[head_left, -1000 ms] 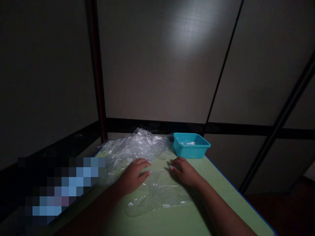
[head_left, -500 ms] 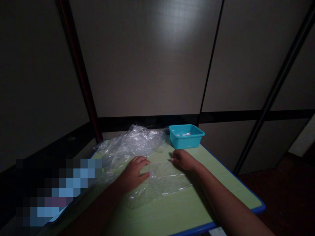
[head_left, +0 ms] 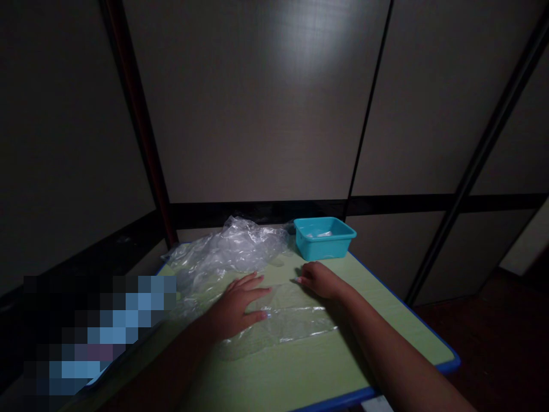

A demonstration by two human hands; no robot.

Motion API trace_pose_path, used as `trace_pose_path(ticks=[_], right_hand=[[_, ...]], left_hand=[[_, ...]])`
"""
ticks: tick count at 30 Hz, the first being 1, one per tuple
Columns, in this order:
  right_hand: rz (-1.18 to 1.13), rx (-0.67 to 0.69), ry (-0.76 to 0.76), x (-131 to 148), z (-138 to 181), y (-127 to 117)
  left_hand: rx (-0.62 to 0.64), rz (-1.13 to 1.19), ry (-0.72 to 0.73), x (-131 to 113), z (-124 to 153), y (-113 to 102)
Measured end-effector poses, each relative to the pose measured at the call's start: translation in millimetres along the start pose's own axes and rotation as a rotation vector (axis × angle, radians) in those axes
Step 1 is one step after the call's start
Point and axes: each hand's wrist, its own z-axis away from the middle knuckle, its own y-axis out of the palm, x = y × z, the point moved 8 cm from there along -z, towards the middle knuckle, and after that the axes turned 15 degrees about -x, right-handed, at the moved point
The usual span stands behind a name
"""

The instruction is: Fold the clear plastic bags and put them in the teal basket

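A clear plastic bag (head_left: 291, 320) lies flat on the green table (head_left: 386, 326). My left hand (head_left: 238, 306) rests on its left part with the fingers stretched out and spread. My right hand (head_left: 319, 280) presses down on the bag's far right edge, fingers curled, knuckles up. Nothing shows inside either hand.
A crumpled heap of clear plastic (head_left: 227, 252) sits at the back left of the table. A turquoise tub (head_left: 325, 237) stands at the back, by the grey wall panels. The table has a blue rim, and its right edge drops to a dark floor.
My left hand's fingers have uncurled and spread flat on the bag. The right hand has stayed at the bag's far edge. The view shifted at first, then held.
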Motion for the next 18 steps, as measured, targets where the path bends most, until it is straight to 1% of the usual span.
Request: trace_pose_path(ticks=[3, 9, 18], right_hand=[[0.007, 0.002, -0.009, 1, 0, 0], [0.001, 0.006, -0.023, 3, 0, 1], [-0.043, 0.026, -0.038, 6, 2, 2]], left_hand=[[0.072, 0.017, -0.014, -2, 2, 7], [0.141, 0.063, 0.0, -9, 5, 14], [0.161, 0.045, 0.027, -9, 8, 17]])
